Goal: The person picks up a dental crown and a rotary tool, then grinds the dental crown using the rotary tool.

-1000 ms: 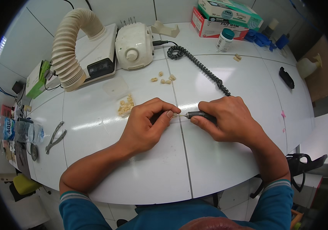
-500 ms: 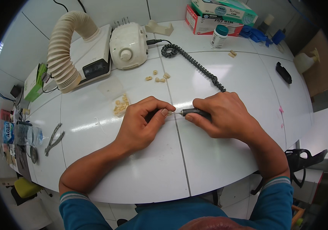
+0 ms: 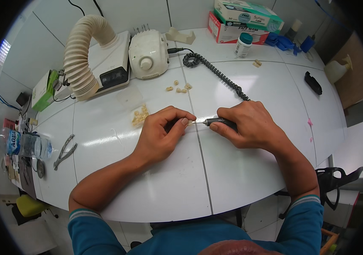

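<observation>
My left hand (image 3: 158, 135) is closed, pinching a small cream tooth-like piece (image 3: 190, 123) between thumb and fingertips; most of it is hidden. In my right hand (image 3: 253, 125) lies a dark rotary handpiece (image 3: 220, 123), gripped like a pen and pointing left. Its thin metal bur (image 3: 199, 123) reaches to the piece at my left fingertips; whether it touches cannot be told. A black coiled cord (image 3: 217, 72) runs from behind my right hand to the cream control unit (image 3: 148, 53). Left of my left hand, a clear box (image 3: 134, 124) holds several cream tooth-like pieces.
Loose tooth-like pieces (image 3: 179, 90) lie beyond my hands. A ribbed hose (image 3: 76, 59) arches from a white box at the back left. Pliers (image 3: 65, 153) and a water bottle (image 3: 13, 142) are at left. A green-capped jar (image 3: 243, 45) stands by stacked mask boxes (image 3: 236, 32).
The view has shifted slightly, so the tabletop things sit a little to the right and lower at left. More of the bur shows between the handpiece and my left fingertips. Both grips stay the same.
</observation>
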{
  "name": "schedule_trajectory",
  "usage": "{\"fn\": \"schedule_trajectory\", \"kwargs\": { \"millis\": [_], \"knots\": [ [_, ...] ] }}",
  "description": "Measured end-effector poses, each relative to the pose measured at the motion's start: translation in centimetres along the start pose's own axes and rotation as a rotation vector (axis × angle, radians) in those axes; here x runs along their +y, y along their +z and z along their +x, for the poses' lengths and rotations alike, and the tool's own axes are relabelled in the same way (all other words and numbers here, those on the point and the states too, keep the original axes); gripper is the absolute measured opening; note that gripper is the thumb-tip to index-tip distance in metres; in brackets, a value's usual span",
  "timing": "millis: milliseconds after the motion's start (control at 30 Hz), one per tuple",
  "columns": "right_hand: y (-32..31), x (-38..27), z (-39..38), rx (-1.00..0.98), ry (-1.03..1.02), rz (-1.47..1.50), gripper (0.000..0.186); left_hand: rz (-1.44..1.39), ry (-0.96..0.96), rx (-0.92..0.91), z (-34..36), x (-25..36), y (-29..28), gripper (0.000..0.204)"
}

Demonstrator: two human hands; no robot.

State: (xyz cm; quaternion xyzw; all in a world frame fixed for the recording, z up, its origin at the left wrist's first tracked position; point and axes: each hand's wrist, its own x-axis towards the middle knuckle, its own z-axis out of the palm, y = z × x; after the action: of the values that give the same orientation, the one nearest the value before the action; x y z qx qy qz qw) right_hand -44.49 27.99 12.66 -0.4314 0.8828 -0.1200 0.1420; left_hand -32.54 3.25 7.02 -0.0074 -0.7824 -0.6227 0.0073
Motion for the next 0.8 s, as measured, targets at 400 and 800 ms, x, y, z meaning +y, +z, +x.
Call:
{"fn": "schedule_trajectory", "kwargs": {
  "millis": [400, 800],
  "knots": [
    [0.67, -0.09, 0.0, 0.058, -0.031, -0.036, 0.049, -0.001, -0.005, 0.006, 0.11, -0.11, 0.19, 0.02],
    [0.58, -0.32, -0.03, 0.041, -0.018, -0.052, 0.047, 0.04, 0.025, -0.001, 0.24, -0.22, 0.39, 0.019]
  ]
}}
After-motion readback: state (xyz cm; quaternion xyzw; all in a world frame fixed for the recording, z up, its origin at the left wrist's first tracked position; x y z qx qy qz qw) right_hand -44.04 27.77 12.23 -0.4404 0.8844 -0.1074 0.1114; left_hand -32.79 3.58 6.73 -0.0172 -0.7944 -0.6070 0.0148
